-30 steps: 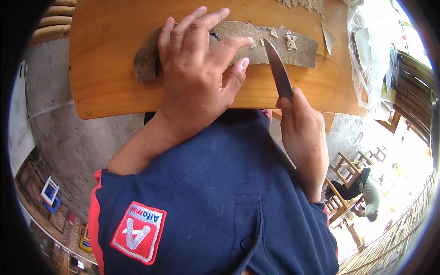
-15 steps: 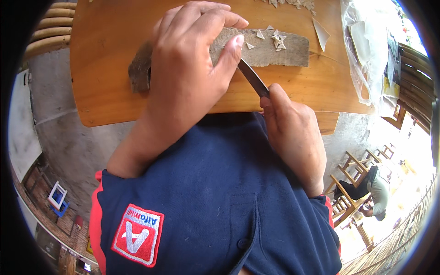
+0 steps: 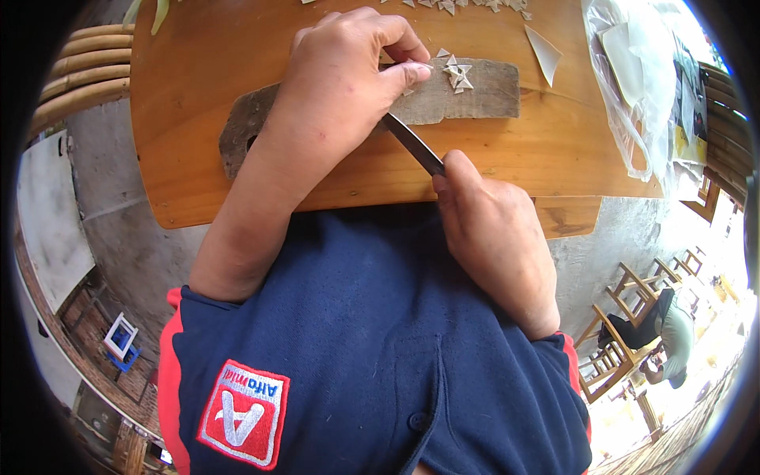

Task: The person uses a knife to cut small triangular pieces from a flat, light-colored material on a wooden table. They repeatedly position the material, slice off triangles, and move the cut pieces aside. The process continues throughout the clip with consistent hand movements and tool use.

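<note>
My left hand [image 3: 344,87] arches over the worn grey wooden board [image 3: 495,91], thumb and index pinched together at a small pale bit too tiny to make out. My right hand [image 3: 487,229] grips a knife [image 3: 412,142] by its handle; the dark blade slants up-left, its tip hidden under my left hand at the board. Small pale triangular pieces [image 3: 457,77] lie on the board just right of my fingers. The board rests on an orange-brown wooden table [image 3: 190,158] near its front edge.
More pale cut bits [image 3: 447,6] lie at the table's far side, a curved pale sheet [image 3: 542,51] to the right, beside a clear plastic bag [image 3: 629,142] with sheets. Bamboo rails flank the table. Wooden chairs [image 3: 625,293] and a bent-over person [image 3: 673,332] are at lower right.
My left fingers have drawn in from spread to a pinch over the board. My right hand and knife have moved leftward, the blade tip passing under my left hand.
</note>
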`<state>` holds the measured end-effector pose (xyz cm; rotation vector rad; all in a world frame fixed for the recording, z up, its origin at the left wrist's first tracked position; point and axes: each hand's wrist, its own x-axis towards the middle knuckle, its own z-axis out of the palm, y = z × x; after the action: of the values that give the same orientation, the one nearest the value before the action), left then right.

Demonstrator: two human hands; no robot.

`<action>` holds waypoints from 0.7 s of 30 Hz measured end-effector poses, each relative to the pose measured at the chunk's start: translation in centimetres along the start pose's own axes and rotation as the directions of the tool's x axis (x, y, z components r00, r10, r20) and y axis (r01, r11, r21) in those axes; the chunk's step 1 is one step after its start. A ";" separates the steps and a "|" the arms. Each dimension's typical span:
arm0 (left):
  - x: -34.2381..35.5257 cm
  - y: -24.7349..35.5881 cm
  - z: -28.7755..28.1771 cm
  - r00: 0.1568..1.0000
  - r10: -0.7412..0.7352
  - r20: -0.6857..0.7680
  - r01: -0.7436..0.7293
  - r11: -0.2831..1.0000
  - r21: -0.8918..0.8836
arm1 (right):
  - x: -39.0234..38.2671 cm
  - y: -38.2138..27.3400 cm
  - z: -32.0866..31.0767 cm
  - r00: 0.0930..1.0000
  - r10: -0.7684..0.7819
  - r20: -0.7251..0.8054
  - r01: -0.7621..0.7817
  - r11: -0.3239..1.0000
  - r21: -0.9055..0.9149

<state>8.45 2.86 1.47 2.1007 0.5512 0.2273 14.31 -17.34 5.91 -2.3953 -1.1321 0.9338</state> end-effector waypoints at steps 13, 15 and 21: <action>-3.1 0.3 -0.8 0.964 0.118 -0.237 -0.074 0.979 0.189 | -0.1 1.2 -1.4 0.970 0.032 -0.241 -0.039 0.999 -0.024; -3.6 0.5 0.1 0.954 0.142 -0.264 -0.073 0.964 0.255 | -0.4 0.7 -1.1 0.977 0.050 -0.207 -0.052 0.999 -0.005; -4.5 0.2 1.3 0.917 0.220 -0.332 -0.073 0.913 0.402 | -1.1 0.0 -0.8 0.975 0.068 -0.209 -0.063 0.997 0.032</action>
<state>5.00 -0.35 1.12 2.5040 0.7012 0.6644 14.38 -18.21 6.95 -2.4553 -0.9627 0.6894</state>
